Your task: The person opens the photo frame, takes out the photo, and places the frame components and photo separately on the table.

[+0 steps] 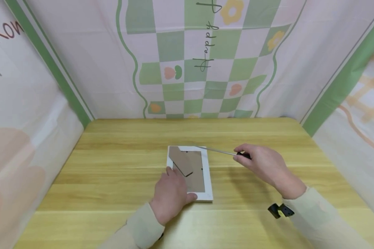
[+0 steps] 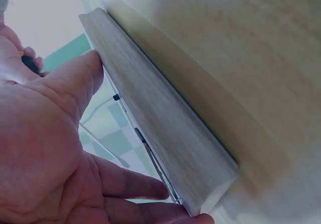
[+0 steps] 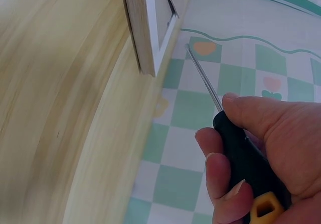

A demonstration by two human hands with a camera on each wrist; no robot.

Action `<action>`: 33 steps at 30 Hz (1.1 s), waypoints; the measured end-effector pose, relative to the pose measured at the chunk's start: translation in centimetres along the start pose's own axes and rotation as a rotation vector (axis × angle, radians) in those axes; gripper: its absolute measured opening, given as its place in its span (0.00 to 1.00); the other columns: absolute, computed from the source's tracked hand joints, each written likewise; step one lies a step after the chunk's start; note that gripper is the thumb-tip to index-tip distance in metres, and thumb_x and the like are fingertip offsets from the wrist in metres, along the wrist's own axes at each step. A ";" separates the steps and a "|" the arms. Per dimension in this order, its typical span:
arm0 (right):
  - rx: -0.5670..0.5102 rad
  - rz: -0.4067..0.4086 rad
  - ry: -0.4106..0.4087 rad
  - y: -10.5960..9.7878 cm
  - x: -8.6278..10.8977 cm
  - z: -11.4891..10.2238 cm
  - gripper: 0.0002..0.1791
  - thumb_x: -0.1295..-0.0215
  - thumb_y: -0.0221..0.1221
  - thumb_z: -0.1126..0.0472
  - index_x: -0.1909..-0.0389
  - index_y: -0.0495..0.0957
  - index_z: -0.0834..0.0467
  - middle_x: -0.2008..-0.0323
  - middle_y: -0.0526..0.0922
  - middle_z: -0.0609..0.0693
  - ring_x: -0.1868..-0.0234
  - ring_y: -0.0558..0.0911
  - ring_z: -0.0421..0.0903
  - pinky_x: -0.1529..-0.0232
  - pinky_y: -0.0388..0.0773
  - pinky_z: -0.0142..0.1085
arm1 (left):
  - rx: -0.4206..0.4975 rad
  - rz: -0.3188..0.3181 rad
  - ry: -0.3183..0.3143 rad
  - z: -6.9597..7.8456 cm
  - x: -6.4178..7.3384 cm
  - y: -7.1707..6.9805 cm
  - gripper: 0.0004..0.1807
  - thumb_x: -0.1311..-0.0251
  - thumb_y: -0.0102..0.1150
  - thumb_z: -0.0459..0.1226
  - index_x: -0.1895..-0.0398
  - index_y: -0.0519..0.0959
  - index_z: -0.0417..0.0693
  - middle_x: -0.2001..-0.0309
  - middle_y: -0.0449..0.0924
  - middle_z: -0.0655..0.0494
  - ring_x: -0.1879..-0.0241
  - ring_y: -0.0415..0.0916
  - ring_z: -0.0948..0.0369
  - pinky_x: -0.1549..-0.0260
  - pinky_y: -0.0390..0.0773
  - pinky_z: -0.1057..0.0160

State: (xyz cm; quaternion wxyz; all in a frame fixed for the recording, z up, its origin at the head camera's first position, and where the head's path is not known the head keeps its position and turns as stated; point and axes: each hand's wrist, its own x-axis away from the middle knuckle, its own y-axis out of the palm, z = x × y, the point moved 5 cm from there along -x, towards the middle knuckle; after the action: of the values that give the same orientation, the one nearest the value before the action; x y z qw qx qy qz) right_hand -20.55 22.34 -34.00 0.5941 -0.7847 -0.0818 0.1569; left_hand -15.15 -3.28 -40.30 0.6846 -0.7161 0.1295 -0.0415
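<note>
A white picture frame (image 1: 208, 183) lies face down on the wooden table, its brown backing board (image 1: 196, 183) and angled stand flap (image 1: 180, 159) facing up. My left hand (image 1: 170, 193) holds the frame at its near left corner, thumb on the near edge and fingers at the left side. In the left wrist view, the thumb (image 2: 85, 76) lies against the frame's wood-coloured side (image 2: 155, 108). My right hand (image 1: 263, 162) grips a screwdriver (image 3: 246, 158) by its black handle with a yellow end. Its thin metal shaft (image 1: 218, 150) points left, overlapping the frame's far edge in the head view.
Small dark tabs (image 1: 202, 169) sit along the backing's edge. The wooden table (image 1: 112, 173) extends around the frame. Behind it hangs a green-and-white checked cloth (image 1: 194, 90), with printed cloth walls on both sides. A black device (image 1: 280, 210) is by the right cuff.
</note>
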 end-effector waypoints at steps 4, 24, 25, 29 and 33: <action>0.008 0.002 -0.016 0.0 0.0 -0.2 0.16 0.28 0.65 0.50 0.46 0.87 0.53 0.59 0.91 0.46 0.66 0.85 0.42 0.68 0.80 0.44 | -0.007 -0.008 -0.014 0.1 0.3 0.0 0.58 0.58 0.69 0.76 0.54 0.80 0.24 0.62 0.81 0.38 0.74 0.78 0.55 0.82 0.82 0.62; 0.081 0.051 -0.166 0.6 0.0 -2.5 0.09 0.34 0.70 0.54 0.54 0.89 0.49 0.63 0.91 0.41 0.67 0.87 0.40 0.72 0.81 0.40 | 0.154 -0.117 0.014 -2.1 -0.8 1.6 0.68 0.54 0.69 0.74 0.32 0.69 0.20 0.32 0.70 0.25 0.47 0.82 0.43 0.69 0.87 0.54; 0.093 0.062 -0.180 0.8 0.0 -2.7 0.09 0.34 0.70 0.54 0.55 0.89 0.48 0.63 0.91 0.41 0.67 0.88 0.40 0.73 0.81 0.40 | 0.159 -0.127 0.010 -2.1 -0.9 1.7 0.68 0.55 0.68 0.75 0.32 0.68 0.20 0.31 0.70 0.25 0.47 0.81 0.43 0.69 0.87 0.54; 0.142 0.113 -0.225 1.3 0.1 -3.5 0.08 0.36 0.72 0.55 0.56 0.89 0.48 0.66 0.90 0.41 0.68 0.87 0.41 0.76 0.80 0.39 | 0.188 -0.180 -0.005 -2.4 -1.1 2.2 0.70 0.56 0.68 0.75 0.30 0.66 0.21 0.28 0.65 0.25 0.42 0.78 0.41 0.61 0.88 0.51; 0.173 0.172 -0.260 1.7 0.4 -4.1 0.09 0.38 0.74 0.57 0.57 0.89 0.49 0.66 0.89 0.44 0.68 0.87 0.42 0.79 0.78 0.38 | 0.215 -0.217 -0.005 -2.7 -1.2 2.2 0.69 0.53 0.68 0.74 0.28 0.65 0.22 0.26 0.62 0.25 0.39 0.76 0.38 0.54 0.86 0.49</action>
State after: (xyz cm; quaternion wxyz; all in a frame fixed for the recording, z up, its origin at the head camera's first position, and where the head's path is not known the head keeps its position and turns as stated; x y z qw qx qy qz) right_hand -18.89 18.23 -34.66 0.6283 -0.7077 -0.0765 0.3139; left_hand -17.20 -5.66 -42.17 0.7491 -0.6485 0.0447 -0.1272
